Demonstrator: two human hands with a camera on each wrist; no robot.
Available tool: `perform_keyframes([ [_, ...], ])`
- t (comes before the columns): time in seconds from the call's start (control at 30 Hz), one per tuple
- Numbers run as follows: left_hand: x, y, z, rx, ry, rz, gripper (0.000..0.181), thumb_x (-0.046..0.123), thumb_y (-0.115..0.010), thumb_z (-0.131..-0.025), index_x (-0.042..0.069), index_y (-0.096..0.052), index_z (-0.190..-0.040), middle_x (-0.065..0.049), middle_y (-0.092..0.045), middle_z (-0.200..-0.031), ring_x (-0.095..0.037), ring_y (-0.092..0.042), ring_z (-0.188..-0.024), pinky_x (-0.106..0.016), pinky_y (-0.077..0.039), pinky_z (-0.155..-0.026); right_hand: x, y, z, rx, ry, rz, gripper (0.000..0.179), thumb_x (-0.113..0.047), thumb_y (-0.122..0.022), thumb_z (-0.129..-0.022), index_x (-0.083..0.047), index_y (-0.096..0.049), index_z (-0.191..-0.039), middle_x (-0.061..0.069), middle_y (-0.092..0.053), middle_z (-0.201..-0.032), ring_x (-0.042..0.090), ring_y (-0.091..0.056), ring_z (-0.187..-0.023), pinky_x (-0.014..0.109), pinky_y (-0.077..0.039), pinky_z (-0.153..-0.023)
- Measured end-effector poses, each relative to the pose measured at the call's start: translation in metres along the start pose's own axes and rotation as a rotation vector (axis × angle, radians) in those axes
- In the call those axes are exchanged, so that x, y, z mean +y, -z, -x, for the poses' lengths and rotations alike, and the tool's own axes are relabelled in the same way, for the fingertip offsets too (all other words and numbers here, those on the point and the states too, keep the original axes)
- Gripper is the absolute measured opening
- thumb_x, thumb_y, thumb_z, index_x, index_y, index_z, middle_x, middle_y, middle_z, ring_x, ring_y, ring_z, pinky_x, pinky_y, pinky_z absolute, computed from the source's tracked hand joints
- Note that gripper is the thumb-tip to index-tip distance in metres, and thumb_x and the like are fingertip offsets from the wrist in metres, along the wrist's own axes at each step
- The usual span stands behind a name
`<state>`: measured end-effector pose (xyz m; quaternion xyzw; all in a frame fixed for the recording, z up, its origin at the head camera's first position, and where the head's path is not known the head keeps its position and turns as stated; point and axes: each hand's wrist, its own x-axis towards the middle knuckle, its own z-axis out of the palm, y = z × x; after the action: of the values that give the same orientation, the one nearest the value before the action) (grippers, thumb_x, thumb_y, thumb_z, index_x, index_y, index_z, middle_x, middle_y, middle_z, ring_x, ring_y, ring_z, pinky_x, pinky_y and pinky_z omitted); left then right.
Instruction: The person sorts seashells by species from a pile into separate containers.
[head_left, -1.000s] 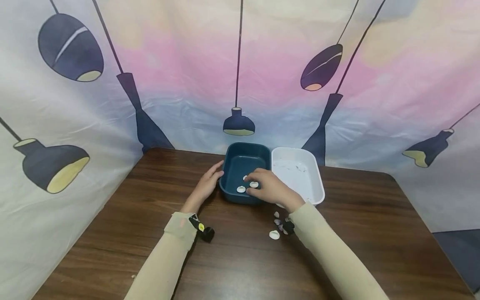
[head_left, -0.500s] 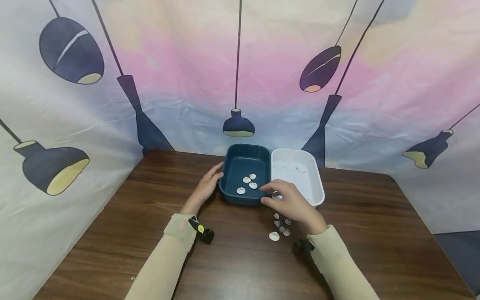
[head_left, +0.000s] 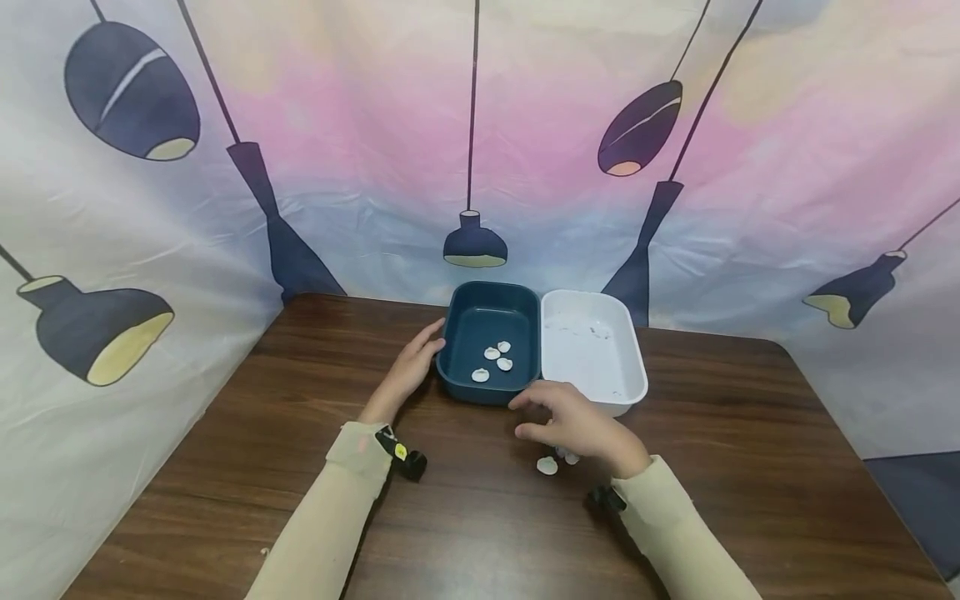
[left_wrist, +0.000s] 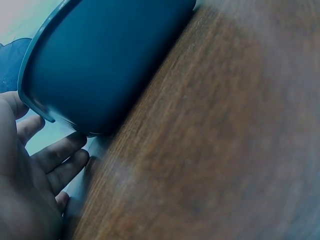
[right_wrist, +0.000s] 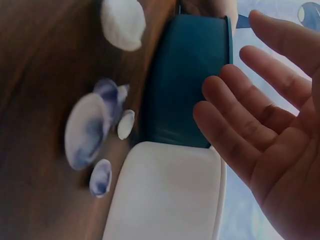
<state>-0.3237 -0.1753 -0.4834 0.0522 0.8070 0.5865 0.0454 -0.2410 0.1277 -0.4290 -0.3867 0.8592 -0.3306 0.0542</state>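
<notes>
The left hand [head_left: 408,367] is spread with its fingers loosely straight, touching the left side of the teal tray [head_left: 486,323] without gripping it. The right hand [head_left: 576,421] is open and holds nothing, thumb and fingers well apart, above the wooden table [head_left: 465,525] just in front of where the two trays meet. The teal tray and the white tray [head_left: 588,354] stand side by side near the table's far edge, their facing sides touching, so the gap between them is closed. Four white shells [head_left: 480,376] lie in the front half of the teal tray, set in from its rim; dark specks dot the floor of the white tray. On the table in front of the trays lies a large white shell [head_left: 547,466], and the right wrist view shows purple-tinged shells [right_wrist: 86,132] and a small pale shell [right_wrist: 126,124] near it, mostly hidden by the right hand in the head view. Wood runs broadly from the white tray to the table's right edge, and from the shells towards the near edge. A printed cloth [head_left: 360,150] hangs behind the far edge.
</notes>
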Motion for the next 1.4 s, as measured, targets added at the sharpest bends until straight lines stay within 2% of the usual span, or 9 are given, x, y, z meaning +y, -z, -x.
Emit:
perform_keyframes([
  [0.27, -0.001, -0.001, -0.002, -0.004, 0.000, -0.003, 0.057, 0.035, -0.040, -0.113, 0.022, -0.031, -0.168, -0.010, -0.024, -0.174, -0.036, -0.025, -0.158, -0.061, -0.023, -0.124, -0.007, -0.007, 0.009, -0.165, -0.061, -0.007, 0.032, -0.016, -0.087, -0.088, -0.009, -0.078, -0.118, 0.003, -0.072, -0.108, 0.012, -0.062, -0.084, 0.027, -0.055, -0.074],
  [0.53, -0.002, 0.000, 0.000, 0.010, 0.006, 0.002, 0.057, 0.035, -0.041, -0.113, 0.022, -0.033, -0.168, -0.010, -0.025, -0.174, -0.034, -0.023, -0.159, -0.060, -0.022, -0.125, -0.009, -0.012, 0.012, -0.260, -0.107, -0.003, 0.033, -0.014, -0.090, -0.082, -0.010, -0.078, -0.113, -0.001, -0.072, -0.102, 0.010, -0.062, -0.088, 0.027, -0.055, -0.080],
  [0.67, -0.002, 0.001, 0.001, 0.009, 0.001, -0.001, 0.056, 0.035, -0.041, -0.114, 0.022, -0.033, -0.168, -0.011, -0.024, -0.174, -0.035, -0.023, -0.159, -0.060, -0.022, -0.125, -0.011, -0.014, 0.012, -0.270, -0.081, 0.009, 0.031, -0.012, -0.090, -0.082, -0.010, -0.078, -0.111, -0.002, -0.070, -0.099, 0.010, -0.061, -0.087, 0.027, -0.054, -0.079],
  [0.9, 0.000, 0.000, 0.000, 0.012, 0.000, -0.010, 0.057, 0.036, -0.041, -0.113, 0.022, -0.033, -0.168, -0.010, -0.025, -0.174, -0.035, -0.024, -0.159, -0.060, -0.023, -0.125, -0.011, -0.019, 0.011, -0.287, -0.090, 0.023, 0.029, -0.010, -0.089, -0.082, -0.011, -0.079, -0.110, -0.005, -0.070, -0.097, 0.009, -0.061, -0.088, 0.026, -0.054, -0.079],
  [1.17, 0.000, 0.000, 0.000, 0.014, 0.007, -0.002, 0.057, 0.035, -0.042, -0.113, 0.022, -0.033, -0.168, -0.011, -0.025, -0.174, -0.035, -0.024, -0.159, -0.060, -0.022, -0.125, -0.010, -0.025, 0.009, -0.302, -0.085, 0.068, 0.022, -0.008, -0.090, -0.081, -0.014, -0.079, -0.098, -0.012, -0.065, -0.085, 0.004, -0.057, -0.079, 0.025, -0.050, -0.075],
  [1.33, 0.001, 0.000, 0.000, 0.013, 0.008, -0.001, 0.057, 0.036, -0.042, -0.113, 0.023, -0.033, -0.168, -0.011, -0.025, -0.174, -0.035, -0.024, -0.158, -0.060, -0.022, -0.125, -0.008, -0.014, 0.011, -0.252, -0.063, 0.026, 0.022, -0.003, -0.087, -0.082, -0.011, -0.079, -0.101, -0.006, -0.069, -0.087, 0.007, -0.060, -0.080, 0.025, -0.053, -0.073],
  [1.4, 0.000, 0.000, -0.001, 0.013, 0.007, -0.001, 0.057, 0.036, -0.042, -0.113, 0.023, -0.033, -0.168, -0.011, -0.025, -0.174, -0.035, -0.023, -0.159, -0.061, -0.021, -0.125, -0.007, -0.007, 0.013, -0.221, -0.078, 0.029, 0.023, -0.001, -0.086, -0.082, -0.010, -0.078, -0.102, -0.003, -0.069, -0.088, 0.009, -0.060, -0.080, 0.026, -0.053, -0.072],
])
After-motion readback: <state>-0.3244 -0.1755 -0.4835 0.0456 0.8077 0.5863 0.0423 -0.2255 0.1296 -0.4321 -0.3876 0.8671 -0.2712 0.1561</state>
